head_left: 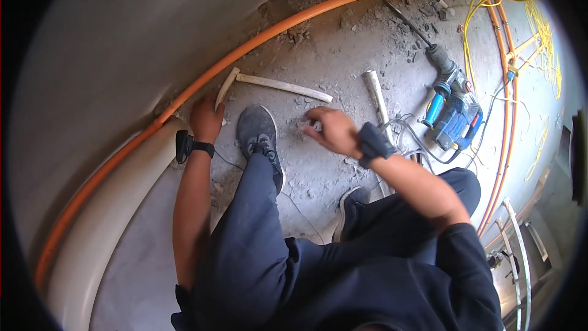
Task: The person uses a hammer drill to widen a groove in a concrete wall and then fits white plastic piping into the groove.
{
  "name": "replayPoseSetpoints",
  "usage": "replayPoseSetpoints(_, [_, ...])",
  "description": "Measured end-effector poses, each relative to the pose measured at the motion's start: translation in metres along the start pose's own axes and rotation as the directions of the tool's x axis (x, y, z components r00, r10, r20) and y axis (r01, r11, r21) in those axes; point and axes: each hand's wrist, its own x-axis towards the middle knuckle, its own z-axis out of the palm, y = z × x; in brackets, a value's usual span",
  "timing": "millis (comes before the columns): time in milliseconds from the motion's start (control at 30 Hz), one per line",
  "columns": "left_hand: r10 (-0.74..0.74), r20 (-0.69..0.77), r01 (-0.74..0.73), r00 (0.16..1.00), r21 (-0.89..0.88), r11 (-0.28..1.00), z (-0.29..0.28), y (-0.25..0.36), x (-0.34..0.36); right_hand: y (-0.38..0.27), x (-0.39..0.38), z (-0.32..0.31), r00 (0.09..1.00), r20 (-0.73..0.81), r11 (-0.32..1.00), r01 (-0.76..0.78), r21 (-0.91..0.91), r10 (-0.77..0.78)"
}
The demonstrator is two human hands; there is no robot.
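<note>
At the left, my left hand (206, 119) is closed on the lower end of a short pale wooden stick (228, 87), beside the orange pipe. The stick's upper end meets one end of a longer pale wooden strip (285, 87), which lies on the dusty floor. Whether the two pieces are joined I cannot tell. My right hand (334, 129) hovers over the floor right of my shoe, its fingers loosely bent and apart, with nothing in them. Just right of that hand lies a whitish tube or bar (376, 97).
A blue rotary hammer (454, 113) with a long chisel bit lies at the right, its cable beside it. Along the wall runs an orange pipe (318, 8), with a thick beige pipe (116, 214) at left. Rubble (422, 18) and yellow cable (468, 30) lie further back.
</note>
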Motion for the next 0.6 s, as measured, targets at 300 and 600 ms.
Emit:
replayPoseSetpoints(300, [0.191, 0.037, -0.19, 0.981, -0.036, 0.981, -0.08, 0.042, -0.034, -0.071, 0.022, 0.021, 0.953, -0.209, 0.965, 0.182, -0.19, -0.221])
replayPoseSetpoints(600, [0.563, 0.118, -0.504, 0.818, -0.324, 0.8, -0.079, 0.118, -0.011, -0.02, 0.002, -0.004, 0.994, 0.097, 0.999, -0.048, -0.005, 0.048])
